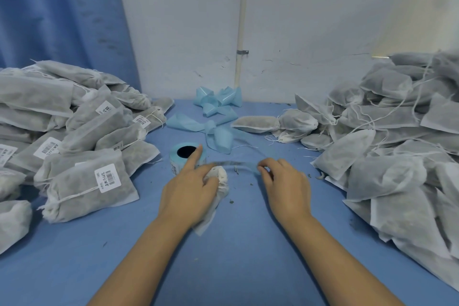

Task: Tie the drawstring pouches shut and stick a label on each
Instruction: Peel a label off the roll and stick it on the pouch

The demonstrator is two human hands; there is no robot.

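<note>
My left hand [191, 189] grips a white drawstring pouch [219, 182] by its gathered neck on the blue table, with the index finger stretched out toward the label roll [186, 156]. My right hand [283, 179] pinches something thin at its fingertips, to the right of the pouch. A blurred strand [236, 163] stretches between the pouch neck and those fingertips. Most of the pouch is hidden under my left hand. On the left lies a pile of tied, labelled pouches [82, 176]. On the right lies a pile of pouches without labels [387, 146].
Crumpled light-blue backing strips [213, 117] lie behind the roll, near the white wall. A few loose pouches [255, 124] sit at the back right. Dark crumbs dot the blue table [236, 256]. A blue curtain [62, 20] hangs at the back left.
</note>
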